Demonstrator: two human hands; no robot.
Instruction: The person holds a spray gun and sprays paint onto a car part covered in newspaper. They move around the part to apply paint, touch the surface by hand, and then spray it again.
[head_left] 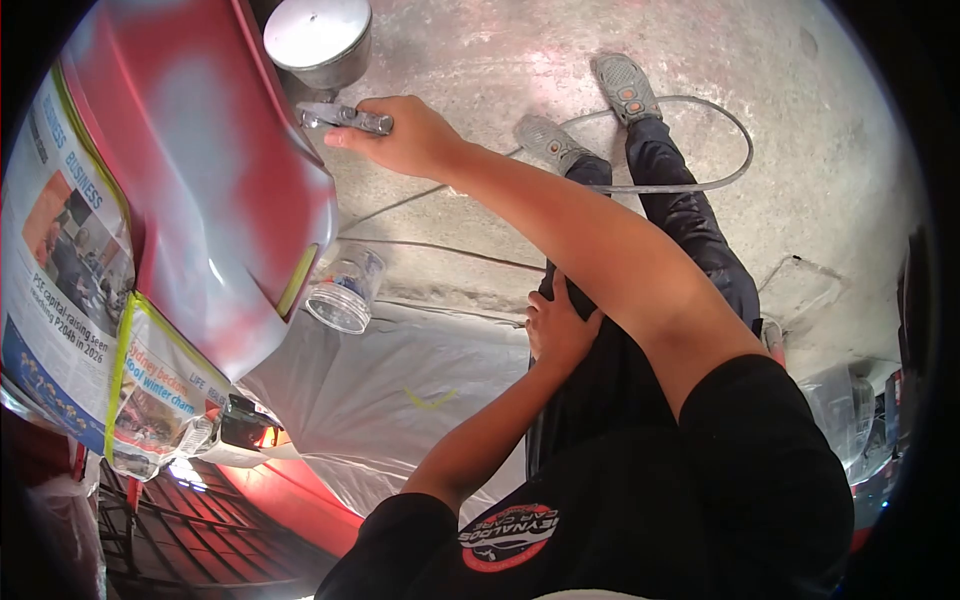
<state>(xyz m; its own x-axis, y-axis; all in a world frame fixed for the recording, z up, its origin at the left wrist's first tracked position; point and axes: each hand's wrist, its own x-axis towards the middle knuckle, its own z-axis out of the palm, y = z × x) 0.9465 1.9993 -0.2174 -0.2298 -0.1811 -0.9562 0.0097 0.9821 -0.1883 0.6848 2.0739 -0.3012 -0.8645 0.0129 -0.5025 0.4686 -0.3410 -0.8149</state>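
Observation:
My right hand (410,135) is closed around a spray gun (345,118). Its metal paint cup (318,45) with a white lid sits beyond the hand. Just left of the gun is a red, glossy car body panel (215,170) with blurred grey patches. Newspaper (70,250) held by yellow-green tape (122,365) covers the area along the panel's far side. My left hand (562,322) rests on my dark trouser leg near the knee, thumb apart from the fingers, holding nothing.
A grey hose (740,140) loops over the concrete floor (480,60) and across my legs. A clear plastic jar (345,295) lies below the panel's edge. Translucent sheeting (400,360) hangs or lies beside my left arm. A dark slatted grille (190,530) shows at lower left.

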